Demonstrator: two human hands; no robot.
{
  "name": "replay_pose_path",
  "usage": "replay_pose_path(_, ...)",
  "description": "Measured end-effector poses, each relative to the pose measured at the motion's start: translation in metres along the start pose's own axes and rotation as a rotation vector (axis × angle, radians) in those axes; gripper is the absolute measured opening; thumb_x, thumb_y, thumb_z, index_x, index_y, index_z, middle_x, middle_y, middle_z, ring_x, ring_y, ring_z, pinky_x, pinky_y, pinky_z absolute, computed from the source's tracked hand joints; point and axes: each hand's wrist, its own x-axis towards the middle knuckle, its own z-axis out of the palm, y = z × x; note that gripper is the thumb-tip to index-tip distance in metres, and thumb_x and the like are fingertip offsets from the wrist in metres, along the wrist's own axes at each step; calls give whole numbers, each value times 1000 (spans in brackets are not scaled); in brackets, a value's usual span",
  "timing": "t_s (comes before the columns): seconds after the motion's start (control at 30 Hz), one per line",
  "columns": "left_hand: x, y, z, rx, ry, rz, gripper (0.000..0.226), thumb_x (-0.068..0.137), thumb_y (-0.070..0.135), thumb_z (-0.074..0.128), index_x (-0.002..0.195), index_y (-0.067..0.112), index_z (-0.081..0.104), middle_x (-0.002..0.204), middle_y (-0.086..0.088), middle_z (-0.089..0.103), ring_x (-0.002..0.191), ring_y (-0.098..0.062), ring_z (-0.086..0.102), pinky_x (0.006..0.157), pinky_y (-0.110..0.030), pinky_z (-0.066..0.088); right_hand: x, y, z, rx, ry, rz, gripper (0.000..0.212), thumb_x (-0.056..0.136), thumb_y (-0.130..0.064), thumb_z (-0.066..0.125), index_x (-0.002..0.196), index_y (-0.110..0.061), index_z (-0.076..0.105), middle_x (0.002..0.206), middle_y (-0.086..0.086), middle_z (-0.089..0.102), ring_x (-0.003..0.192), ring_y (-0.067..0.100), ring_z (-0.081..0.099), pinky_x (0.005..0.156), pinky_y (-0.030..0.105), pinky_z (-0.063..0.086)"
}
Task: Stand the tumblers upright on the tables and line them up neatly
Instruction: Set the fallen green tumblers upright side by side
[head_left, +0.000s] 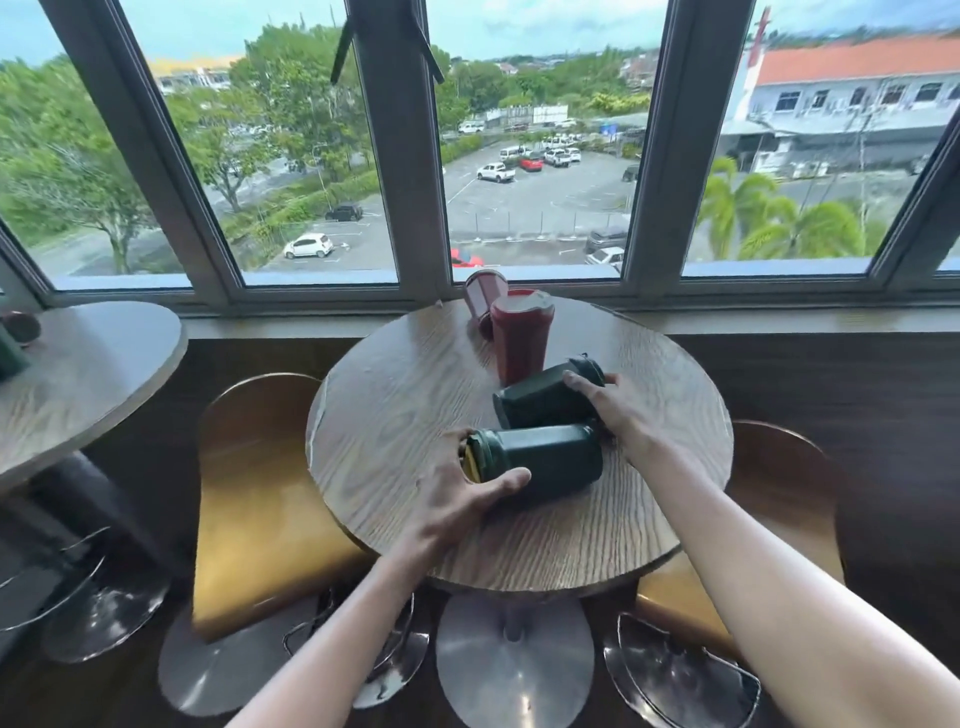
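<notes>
Two forearms enter from the lower edge of the frame, both bare to the limit of view. No sleeve, cuff or glove is visible on either arm.

Left hand (457, 499): bare; thumb and part of the fingers visible; no ring seen on the visible digits. Wrist carries no watch, band or bracelet.

Right hand (621, 410): bare; back of hand and knuckles visible, fingertips partly hidden. Wrist carries no watch or band.

Fingernails too small and blurred to assess. No markings noted on either forearm.
</notes>
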Motion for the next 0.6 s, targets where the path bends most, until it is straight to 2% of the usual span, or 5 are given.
replay_pose_path(0.13,-4,5,0,-27,38,16,61,53,57,79,104,42,48,103,9,65,90,3,63,80,-27,57,5,4,0,38,-3,-22,70,64,-60,75,117,-21,49,114,7,64,103,24,62,96,45,50)
replay_pose_path(0.2,-4,11,-5,-31,89,35,66,52,56,78,108,37,51,100,10,65,87,3,64,77,-26,58,8,6,-1,49,-16,-21,70,63,-59,75,116,-23,48,114,7,64,103,25,63,95,46,51)
replay_pose_path(0.33,-3,26,-24,73,183,105,83,52,62,72,125,28,52,105,17,55,94,5,57,74,-9,47,7,9,-3,47,-41,-24,77,61,-63,74,122,-24,47,118,6,61,106,24,60,97,47,48)
replay_pose_path(0.43,-1,36,-37,163,212,116,85,57,56,77,133,30,48,115,5,48,101,-10,53,81,-16,43,8,13,-3,45,-42,-30,71,69,-58,73,125,-23,46,120,5,59,107,23,57,93,40,47)
replay_pose_path(0.6,7,52,-44,303,337,118,75,63,50,83,128,30,51,113,4,51,100,-13,53,76,-18,42,5,14,-5,93,-73,-47,68,74,-51,74,126,-20,45,117,6,57,104,21,54,83,36,42)
